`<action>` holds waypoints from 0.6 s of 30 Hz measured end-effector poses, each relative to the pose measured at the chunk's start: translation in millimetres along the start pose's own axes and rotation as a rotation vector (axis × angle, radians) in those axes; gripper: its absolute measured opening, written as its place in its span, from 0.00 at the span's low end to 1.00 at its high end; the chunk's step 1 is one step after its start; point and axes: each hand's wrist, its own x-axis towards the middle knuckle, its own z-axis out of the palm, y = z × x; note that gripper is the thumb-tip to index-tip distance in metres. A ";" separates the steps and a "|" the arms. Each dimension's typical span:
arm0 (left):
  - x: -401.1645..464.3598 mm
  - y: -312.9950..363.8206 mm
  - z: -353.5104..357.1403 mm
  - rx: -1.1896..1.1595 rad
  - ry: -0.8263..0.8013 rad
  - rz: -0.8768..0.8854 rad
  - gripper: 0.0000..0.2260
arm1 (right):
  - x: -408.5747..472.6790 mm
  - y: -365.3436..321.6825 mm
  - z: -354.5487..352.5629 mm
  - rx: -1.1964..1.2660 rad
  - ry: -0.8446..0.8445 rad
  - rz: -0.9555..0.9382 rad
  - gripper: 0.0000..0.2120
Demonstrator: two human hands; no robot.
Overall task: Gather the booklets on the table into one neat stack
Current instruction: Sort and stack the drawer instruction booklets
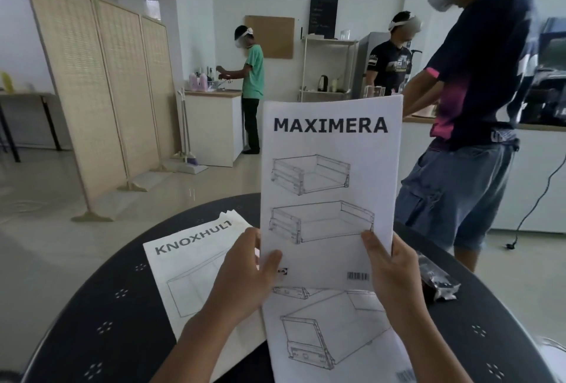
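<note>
I hold a white MAXIMERA booklet [330, 186] upright above the round black table [107, 306], its cover facing me. My left hand [248, 269] grips its lower left edge and my right hand [389, 266] grips its lower right edge. A KNOXHULT booklet [190, 272] lies flat on the table to the left, partly under my left hand. Another booklet with drawer drawings [330, 330] lies flat below the held one, near the table's front.
A small plastic bag of dark parts [438, 281] lies on the table at the right. A person in a dark shirt and denim shorts [459, 137] stands close behind the table's right side. Two other people stand at counters farther back. Folding screens [101, 91] stand at the left.
</note>
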 end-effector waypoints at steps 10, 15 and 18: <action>-6.7 0.7 -3.4 0.474 -0.291 -0.195 0.62 | 2.6 -8.3 -11.3 0.174 0.214 0.022 0.14; -4.0 2.9 -4.3 0.401 -0.173 -0.286 0.60 | 3.7 -5.1 -12.6 0.196 0.232 0.061 0.13; -2.0 3.7 -8.0 0.357 -0.076 -0.303 0.52 | 3.6 -5.7 -10.9 0.178 0.227 0.077 0.12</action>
